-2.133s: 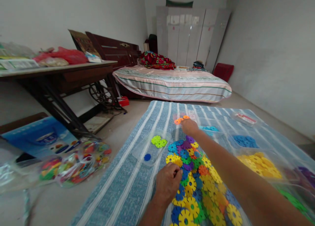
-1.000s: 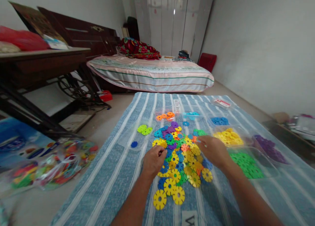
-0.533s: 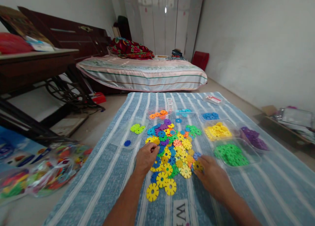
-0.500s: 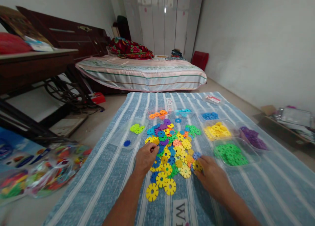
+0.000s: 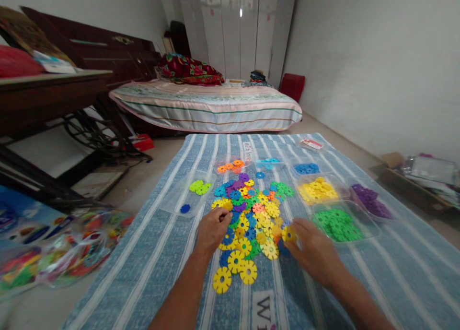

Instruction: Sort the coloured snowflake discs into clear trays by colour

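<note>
A mixed pile of notched plastic flower discs (image 5: 251, 219) in yellow, blue, green, purple and orange lies on the striped cloth. My right hand (image 5: 311, 246), at the pile's right edge, pinches a yellow disc (image 5: 288, 233) between thumb and fingers, slightly raised. A dark blue disc (image 5: 283, 248) shows just beneath it. On the pile's left side rests my left hand (image 5: 214, 227), its fingers curled together close to some yellow discs (image 5: 222, 204). Whatever it may hold is hidden.
Clear tubs at the right hold yellow discs (image 5: 318, 191), green discs (image 5: 338, 224) and purple discs (image 5: 370, 200). Behind are blue discs (image 5: 306, 169), light blue discs (image 5: 269, 163) and orange discs (image 5: 230, 166). Lime discs (image 5: 200, 187) and one blue disc (image 5: 185, 208) lie in trays at left.
My right hand has lifted the yellow disc a little up from the pile's edge, uncovering a dark blue disc. The left hand has hardly moved.
</note>
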The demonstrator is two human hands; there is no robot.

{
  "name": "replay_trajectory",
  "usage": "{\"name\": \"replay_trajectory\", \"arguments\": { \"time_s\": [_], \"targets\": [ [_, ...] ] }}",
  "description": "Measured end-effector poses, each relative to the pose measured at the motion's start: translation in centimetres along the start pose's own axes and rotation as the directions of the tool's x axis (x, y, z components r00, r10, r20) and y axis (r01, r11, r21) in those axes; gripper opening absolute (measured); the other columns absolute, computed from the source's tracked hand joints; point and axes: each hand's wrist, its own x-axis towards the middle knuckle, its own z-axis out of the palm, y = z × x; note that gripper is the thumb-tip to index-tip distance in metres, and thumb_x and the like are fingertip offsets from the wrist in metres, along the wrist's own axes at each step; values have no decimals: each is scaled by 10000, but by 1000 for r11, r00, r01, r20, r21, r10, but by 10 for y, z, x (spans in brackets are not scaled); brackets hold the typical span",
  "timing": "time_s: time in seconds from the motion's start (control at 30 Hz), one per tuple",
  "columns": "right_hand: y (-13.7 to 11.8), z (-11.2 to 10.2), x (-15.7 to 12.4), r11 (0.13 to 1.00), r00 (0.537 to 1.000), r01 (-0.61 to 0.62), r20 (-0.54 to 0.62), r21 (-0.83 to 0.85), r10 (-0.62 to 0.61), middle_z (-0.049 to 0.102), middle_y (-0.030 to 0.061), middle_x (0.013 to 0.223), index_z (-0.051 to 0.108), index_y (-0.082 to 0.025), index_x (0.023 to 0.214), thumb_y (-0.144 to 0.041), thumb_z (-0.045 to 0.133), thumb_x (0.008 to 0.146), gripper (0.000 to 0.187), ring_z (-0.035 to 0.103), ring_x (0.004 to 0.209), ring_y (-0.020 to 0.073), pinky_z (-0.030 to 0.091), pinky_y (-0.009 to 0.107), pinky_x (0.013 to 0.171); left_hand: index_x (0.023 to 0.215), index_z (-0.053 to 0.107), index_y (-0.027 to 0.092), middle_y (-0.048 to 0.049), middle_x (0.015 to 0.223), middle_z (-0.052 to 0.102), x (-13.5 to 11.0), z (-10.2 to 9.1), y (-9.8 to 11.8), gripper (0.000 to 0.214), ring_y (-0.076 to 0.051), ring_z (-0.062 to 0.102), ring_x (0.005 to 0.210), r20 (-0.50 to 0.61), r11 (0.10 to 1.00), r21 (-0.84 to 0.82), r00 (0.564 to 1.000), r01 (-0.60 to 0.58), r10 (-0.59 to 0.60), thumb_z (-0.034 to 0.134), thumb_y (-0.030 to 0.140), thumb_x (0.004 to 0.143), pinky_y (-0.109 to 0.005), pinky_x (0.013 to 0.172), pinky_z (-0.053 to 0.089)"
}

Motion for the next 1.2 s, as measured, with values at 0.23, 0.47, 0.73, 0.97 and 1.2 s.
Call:
{"name": "replay_trajectory", "arguments": {
  "time_s": [0.23, 0.47, 0.73, 0.97, 1.2],
  "targets": [
    [39, -30, 45, 963, 896, -199, -431, -179, 105, 594, 150, 1072, 528, -127, 1143, -349, 470, 855, 369, 537, 1017, 273, 454, 420, 854, 715, 607, 193, 5, 721, 602, -1, -1, 1, 207, -125, 548, 686, 2, 1000, -10, 1000, 3, -3, 474, 328, 798, -248, 657, 386],
    [-5, 15, 19, 999, 999, -38, -8, -37, 38, 594, 88, 1011, 611, -191, 881, -292, 500, 833, 158, 522, 992, 212, 424, 331, 869, 713, 607, 192, 3, 732, 606, -1, -2, 2, 212, -124, 555, 700, -2, 1000, -10, 1000, 1, -1, 479, 337, 800, -242, 667, 391],
    [-26, 23, 20, 992, 968, -128, 217, -2, 125, 589, 77, 1000, 614, -177, 883, -245, 485, 845, 151, 503, 995, 198, 388, 318, 882, 693, 611, 190, 8, 711, 602, -1, -2, 3, 188, -111, 537, 671, -6, 1000, 5, 1000, 0, 0, 500, 300, 798, -225, 654, 389],
    [-18, 27, 17, 997, 986, -48, 162, 56, 39, 606, 67, 933, 625, -187, 839, -230, 364, 909, 274, 526, 921, 183, 401, 302, 828, 731, 630, 189, 3, 728, 617, -1, 0, 0, 171, -117, 548, 680, -12, 1000, -6, 1000, 6, -6, 513, 300, 787, -230, 664, 396],
    [30, -16, 58, 988, 987, -80, -152, -135, 59, 606, 94, 856, 636, -154, 855, -230, 359, 895, 290, 517, 847, 202, 383, 318, 788, 752, 636, 194, 0, 747, 633, -2, 0, 1, 197, -125, 560, 694, -13, 1000, 2, 1000, -3, 3, 501, 333, 791, -237, 670, 402]
  ]
}}
